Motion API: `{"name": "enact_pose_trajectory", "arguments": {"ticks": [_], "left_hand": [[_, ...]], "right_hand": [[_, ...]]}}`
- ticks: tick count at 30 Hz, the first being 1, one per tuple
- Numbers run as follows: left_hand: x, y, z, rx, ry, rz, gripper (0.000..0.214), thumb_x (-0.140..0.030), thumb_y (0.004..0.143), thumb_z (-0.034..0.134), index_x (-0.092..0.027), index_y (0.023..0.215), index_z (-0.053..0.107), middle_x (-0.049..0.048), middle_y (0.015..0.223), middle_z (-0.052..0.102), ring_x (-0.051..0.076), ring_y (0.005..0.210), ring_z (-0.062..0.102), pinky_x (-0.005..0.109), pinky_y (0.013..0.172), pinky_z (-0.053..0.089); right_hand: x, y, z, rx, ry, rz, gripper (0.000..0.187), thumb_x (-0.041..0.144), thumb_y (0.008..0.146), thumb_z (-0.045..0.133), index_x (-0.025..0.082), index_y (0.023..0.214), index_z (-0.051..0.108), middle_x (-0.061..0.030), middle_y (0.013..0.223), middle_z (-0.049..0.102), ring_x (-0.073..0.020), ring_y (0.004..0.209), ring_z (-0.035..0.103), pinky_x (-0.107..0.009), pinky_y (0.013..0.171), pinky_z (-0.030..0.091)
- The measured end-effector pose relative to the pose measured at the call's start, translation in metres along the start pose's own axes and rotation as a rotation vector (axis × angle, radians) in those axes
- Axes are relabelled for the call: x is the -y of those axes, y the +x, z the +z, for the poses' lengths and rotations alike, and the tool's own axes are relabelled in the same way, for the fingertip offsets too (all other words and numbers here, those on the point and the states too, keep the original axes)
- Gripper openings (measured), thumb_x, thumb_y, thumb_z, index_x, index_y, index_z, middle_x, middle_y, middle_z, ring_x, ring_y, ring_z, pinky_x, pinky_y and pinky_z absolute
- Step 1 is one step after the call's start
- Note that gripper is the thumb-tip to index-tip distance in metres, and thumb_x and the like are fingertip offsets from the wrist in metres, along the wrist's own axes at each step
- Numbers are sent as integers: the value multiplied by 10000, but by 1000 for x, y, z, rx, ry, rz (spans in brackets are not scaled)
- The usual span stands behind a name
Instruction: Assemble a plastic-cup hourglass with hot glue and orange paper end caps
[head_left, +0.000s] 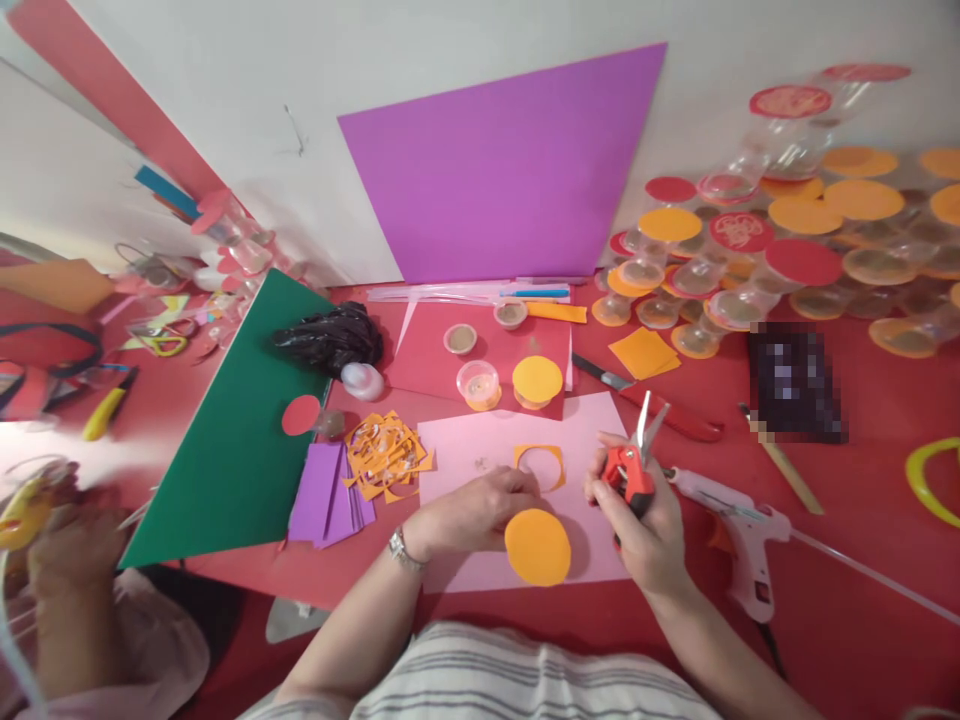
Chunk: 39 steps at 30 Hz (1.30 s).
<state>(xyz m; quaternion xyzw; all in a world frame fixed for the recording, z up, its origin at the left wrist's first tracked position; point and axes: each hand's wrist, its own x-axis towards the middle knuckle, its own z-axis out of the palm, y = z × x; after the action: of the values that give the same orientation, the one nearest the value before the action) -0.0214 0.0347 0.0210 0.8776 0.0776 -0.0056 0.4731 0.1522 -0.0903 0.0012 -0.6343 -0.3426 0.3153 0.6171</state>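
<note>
My right hand [652, 530] is wrapped round the red and black handles of a pair of scissors [637, 455], blades spread apart and pointing up and away. My left hand [487, 508] is closed above a pink sheet [450, 440], palm down. Right by it is an orange disc [538, 547], overlapping the hand's lower edge. Its fingertips lie close to a square orange offcut [559, 470] with a round hole. What those fingers pinch is hidden. On the left is a pile of orange offcuts [386, 455].
A pink glue gun [739, 530] lies at right beside a red cutter knife [682, 415]. Clear cups with orange and red discs [671, 225] are stacked back right. A green board [217, 440] stands at left; beyond it, a co-worker's hand [67, 560] holds a yellow tool.
</note>
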Motion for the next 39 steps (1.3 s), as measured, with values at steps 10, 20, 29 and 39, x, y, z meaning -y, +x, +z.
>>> {"name": "enact_pose_trajectory", "arguments": {"ticks": [10,20,29,39], "left_hand": [[6,3,-16,-227,155,-212,135,-182,924,571,-191,1048,624,58,972,656,179,903,651,288,851,538],[0,35,2,-100,593,-392,195,-30,905,480,-100,1073,549,132,1035,603,232,932,619,348,861,561],[-13,6,-22,-255,669,-560,171,-55,908,448,-154,917,588,91,907,573,218,816,571,350,776,546],[5,-92,-49,-432,915,-1048,225,-32,893,434,-114,1045,579,125,991,571,231,802,583,370,763,528]], "right_hand": [[-21,-3,-5,-30,-34,10,312,331,887,593,224,1178,562,-14,894,575,-142,737,583,-295,687,529],[-28,-8,-7,-28,-77,71,345,368,859,631,212,1159,564,-33,922,588,-171,804,604,-308,718,517],[-32,-8,-9,-12,-115,49,367,375,866,629,219,1191,562,-30,927,601,-176,800,606,-326,742,519],[-30,-7,-5,-14,-108,57,370,357,846,646,223,1181,565,-19,934,582,-165,812,593,-338,786,507]]}}
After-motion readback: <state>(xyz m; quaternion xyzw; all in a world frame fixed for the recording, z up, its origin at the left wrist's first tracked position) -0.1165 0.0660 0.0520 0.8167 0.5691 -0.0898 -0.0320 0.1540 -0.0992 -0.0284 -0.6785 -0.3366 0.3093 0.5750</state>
